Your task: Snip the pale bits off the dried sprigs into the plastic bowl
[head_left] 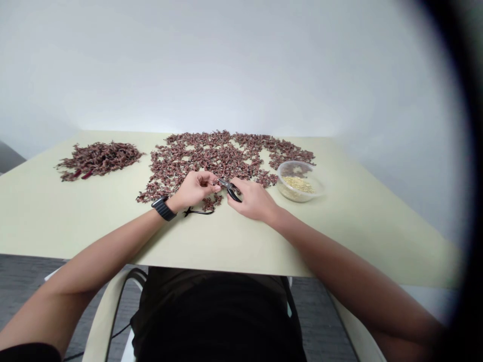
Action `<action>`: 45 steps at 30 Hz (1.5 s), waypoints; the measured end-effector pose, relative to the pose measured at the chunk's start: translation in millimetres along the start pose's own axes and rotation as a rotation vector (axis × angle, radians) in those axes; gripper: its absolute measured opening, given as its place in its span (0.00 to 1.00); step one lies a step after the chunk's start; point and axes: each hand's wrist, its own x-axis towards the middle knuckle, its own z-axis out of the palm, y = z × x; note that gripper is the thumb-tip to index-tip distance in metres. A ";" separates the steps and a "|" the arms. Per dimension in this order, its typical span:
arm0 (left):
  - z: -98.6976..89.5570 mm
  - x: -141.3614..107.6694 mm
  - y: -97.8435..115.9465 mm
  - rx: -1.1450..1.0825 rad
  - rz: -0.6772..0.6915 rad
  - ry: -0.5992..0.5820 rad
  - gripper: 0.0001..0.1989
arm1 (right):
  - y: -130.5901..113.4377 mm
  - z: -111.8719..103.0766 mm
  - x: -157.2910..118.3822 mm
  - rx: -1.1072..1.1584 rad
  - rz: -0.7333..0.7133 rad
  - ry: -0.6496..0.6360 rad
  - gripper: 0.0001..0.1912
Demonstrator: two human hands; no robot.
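Note:
My right hand (251,198) is closed around small pliers (228,186) with black handles and short metal jaws. The jaws point left, toward the fingertips of my left hand (196,189). Those fingers pinch a small reddish-brown piece (216,183) right by the jaws; whether the jaws touch it I cannot tell. Behind both hands spreads a wide layer of similar small reddish-brown pieces (211,156), too small to make out in kind. A few more lie under my left hand, beside a thin black cord-like item (199,212).
A clear plastic bowl (285,192) with small golden bits stands right of my right hand. At the left lies a heap of longer dark reddish-brown pieces (103,158). The pale table (226,241) meets a white wall at the back.

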 end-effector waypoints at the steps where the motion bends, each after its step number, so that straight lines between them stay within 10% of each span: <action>1: -0.2 0.0 -0.5 -0.005 -0.006 -0.005 0.16 | 0.0 -0.8 0.2 0.002 0.000 -0.004 0.08; 27: 10.8 -1.2 -8.0 0.067 0.079 0.222 0.15 | -19.3 20.2 2.1 0.579 0.251 -0.002 0.13; 34: 17.6 -0.7 -5.8 -0.259 -0.031 0.154 0.21 | -19.1 20.7 4.5 0.775 0.334 -0.051 0.12; 45: 5.1 0.0 4.7 0.085 -0.018 0.331 0.16 | -1.7 7.4 0.4 0.101 0.167 0.064 0.10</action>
